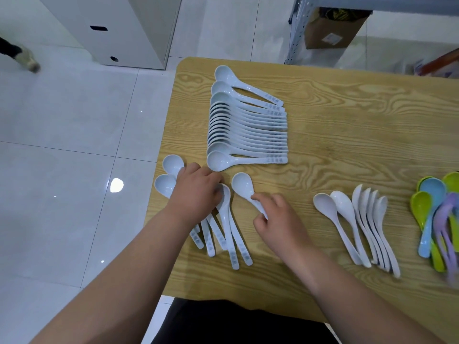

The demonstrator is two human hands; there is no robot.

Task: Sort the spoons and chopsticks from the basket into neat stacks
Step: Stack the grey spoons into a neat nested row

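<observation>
At table (347,135) edge — L hand (196,189) prob. gripping spoons (224,219), R hand (278,217) pinching spoon (242,183).

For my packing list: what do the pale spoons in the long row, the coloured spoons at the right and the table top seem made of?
Pale blue-white printed soup spoons in the row: likely melamine or plastic, glossy; thin even walls, though glazed ceramic is possible. Green, blue and purple spoons: plastic, bright uniform colour. Yellowish table top: wood-grain laminate or veneer, satin.
</observation>
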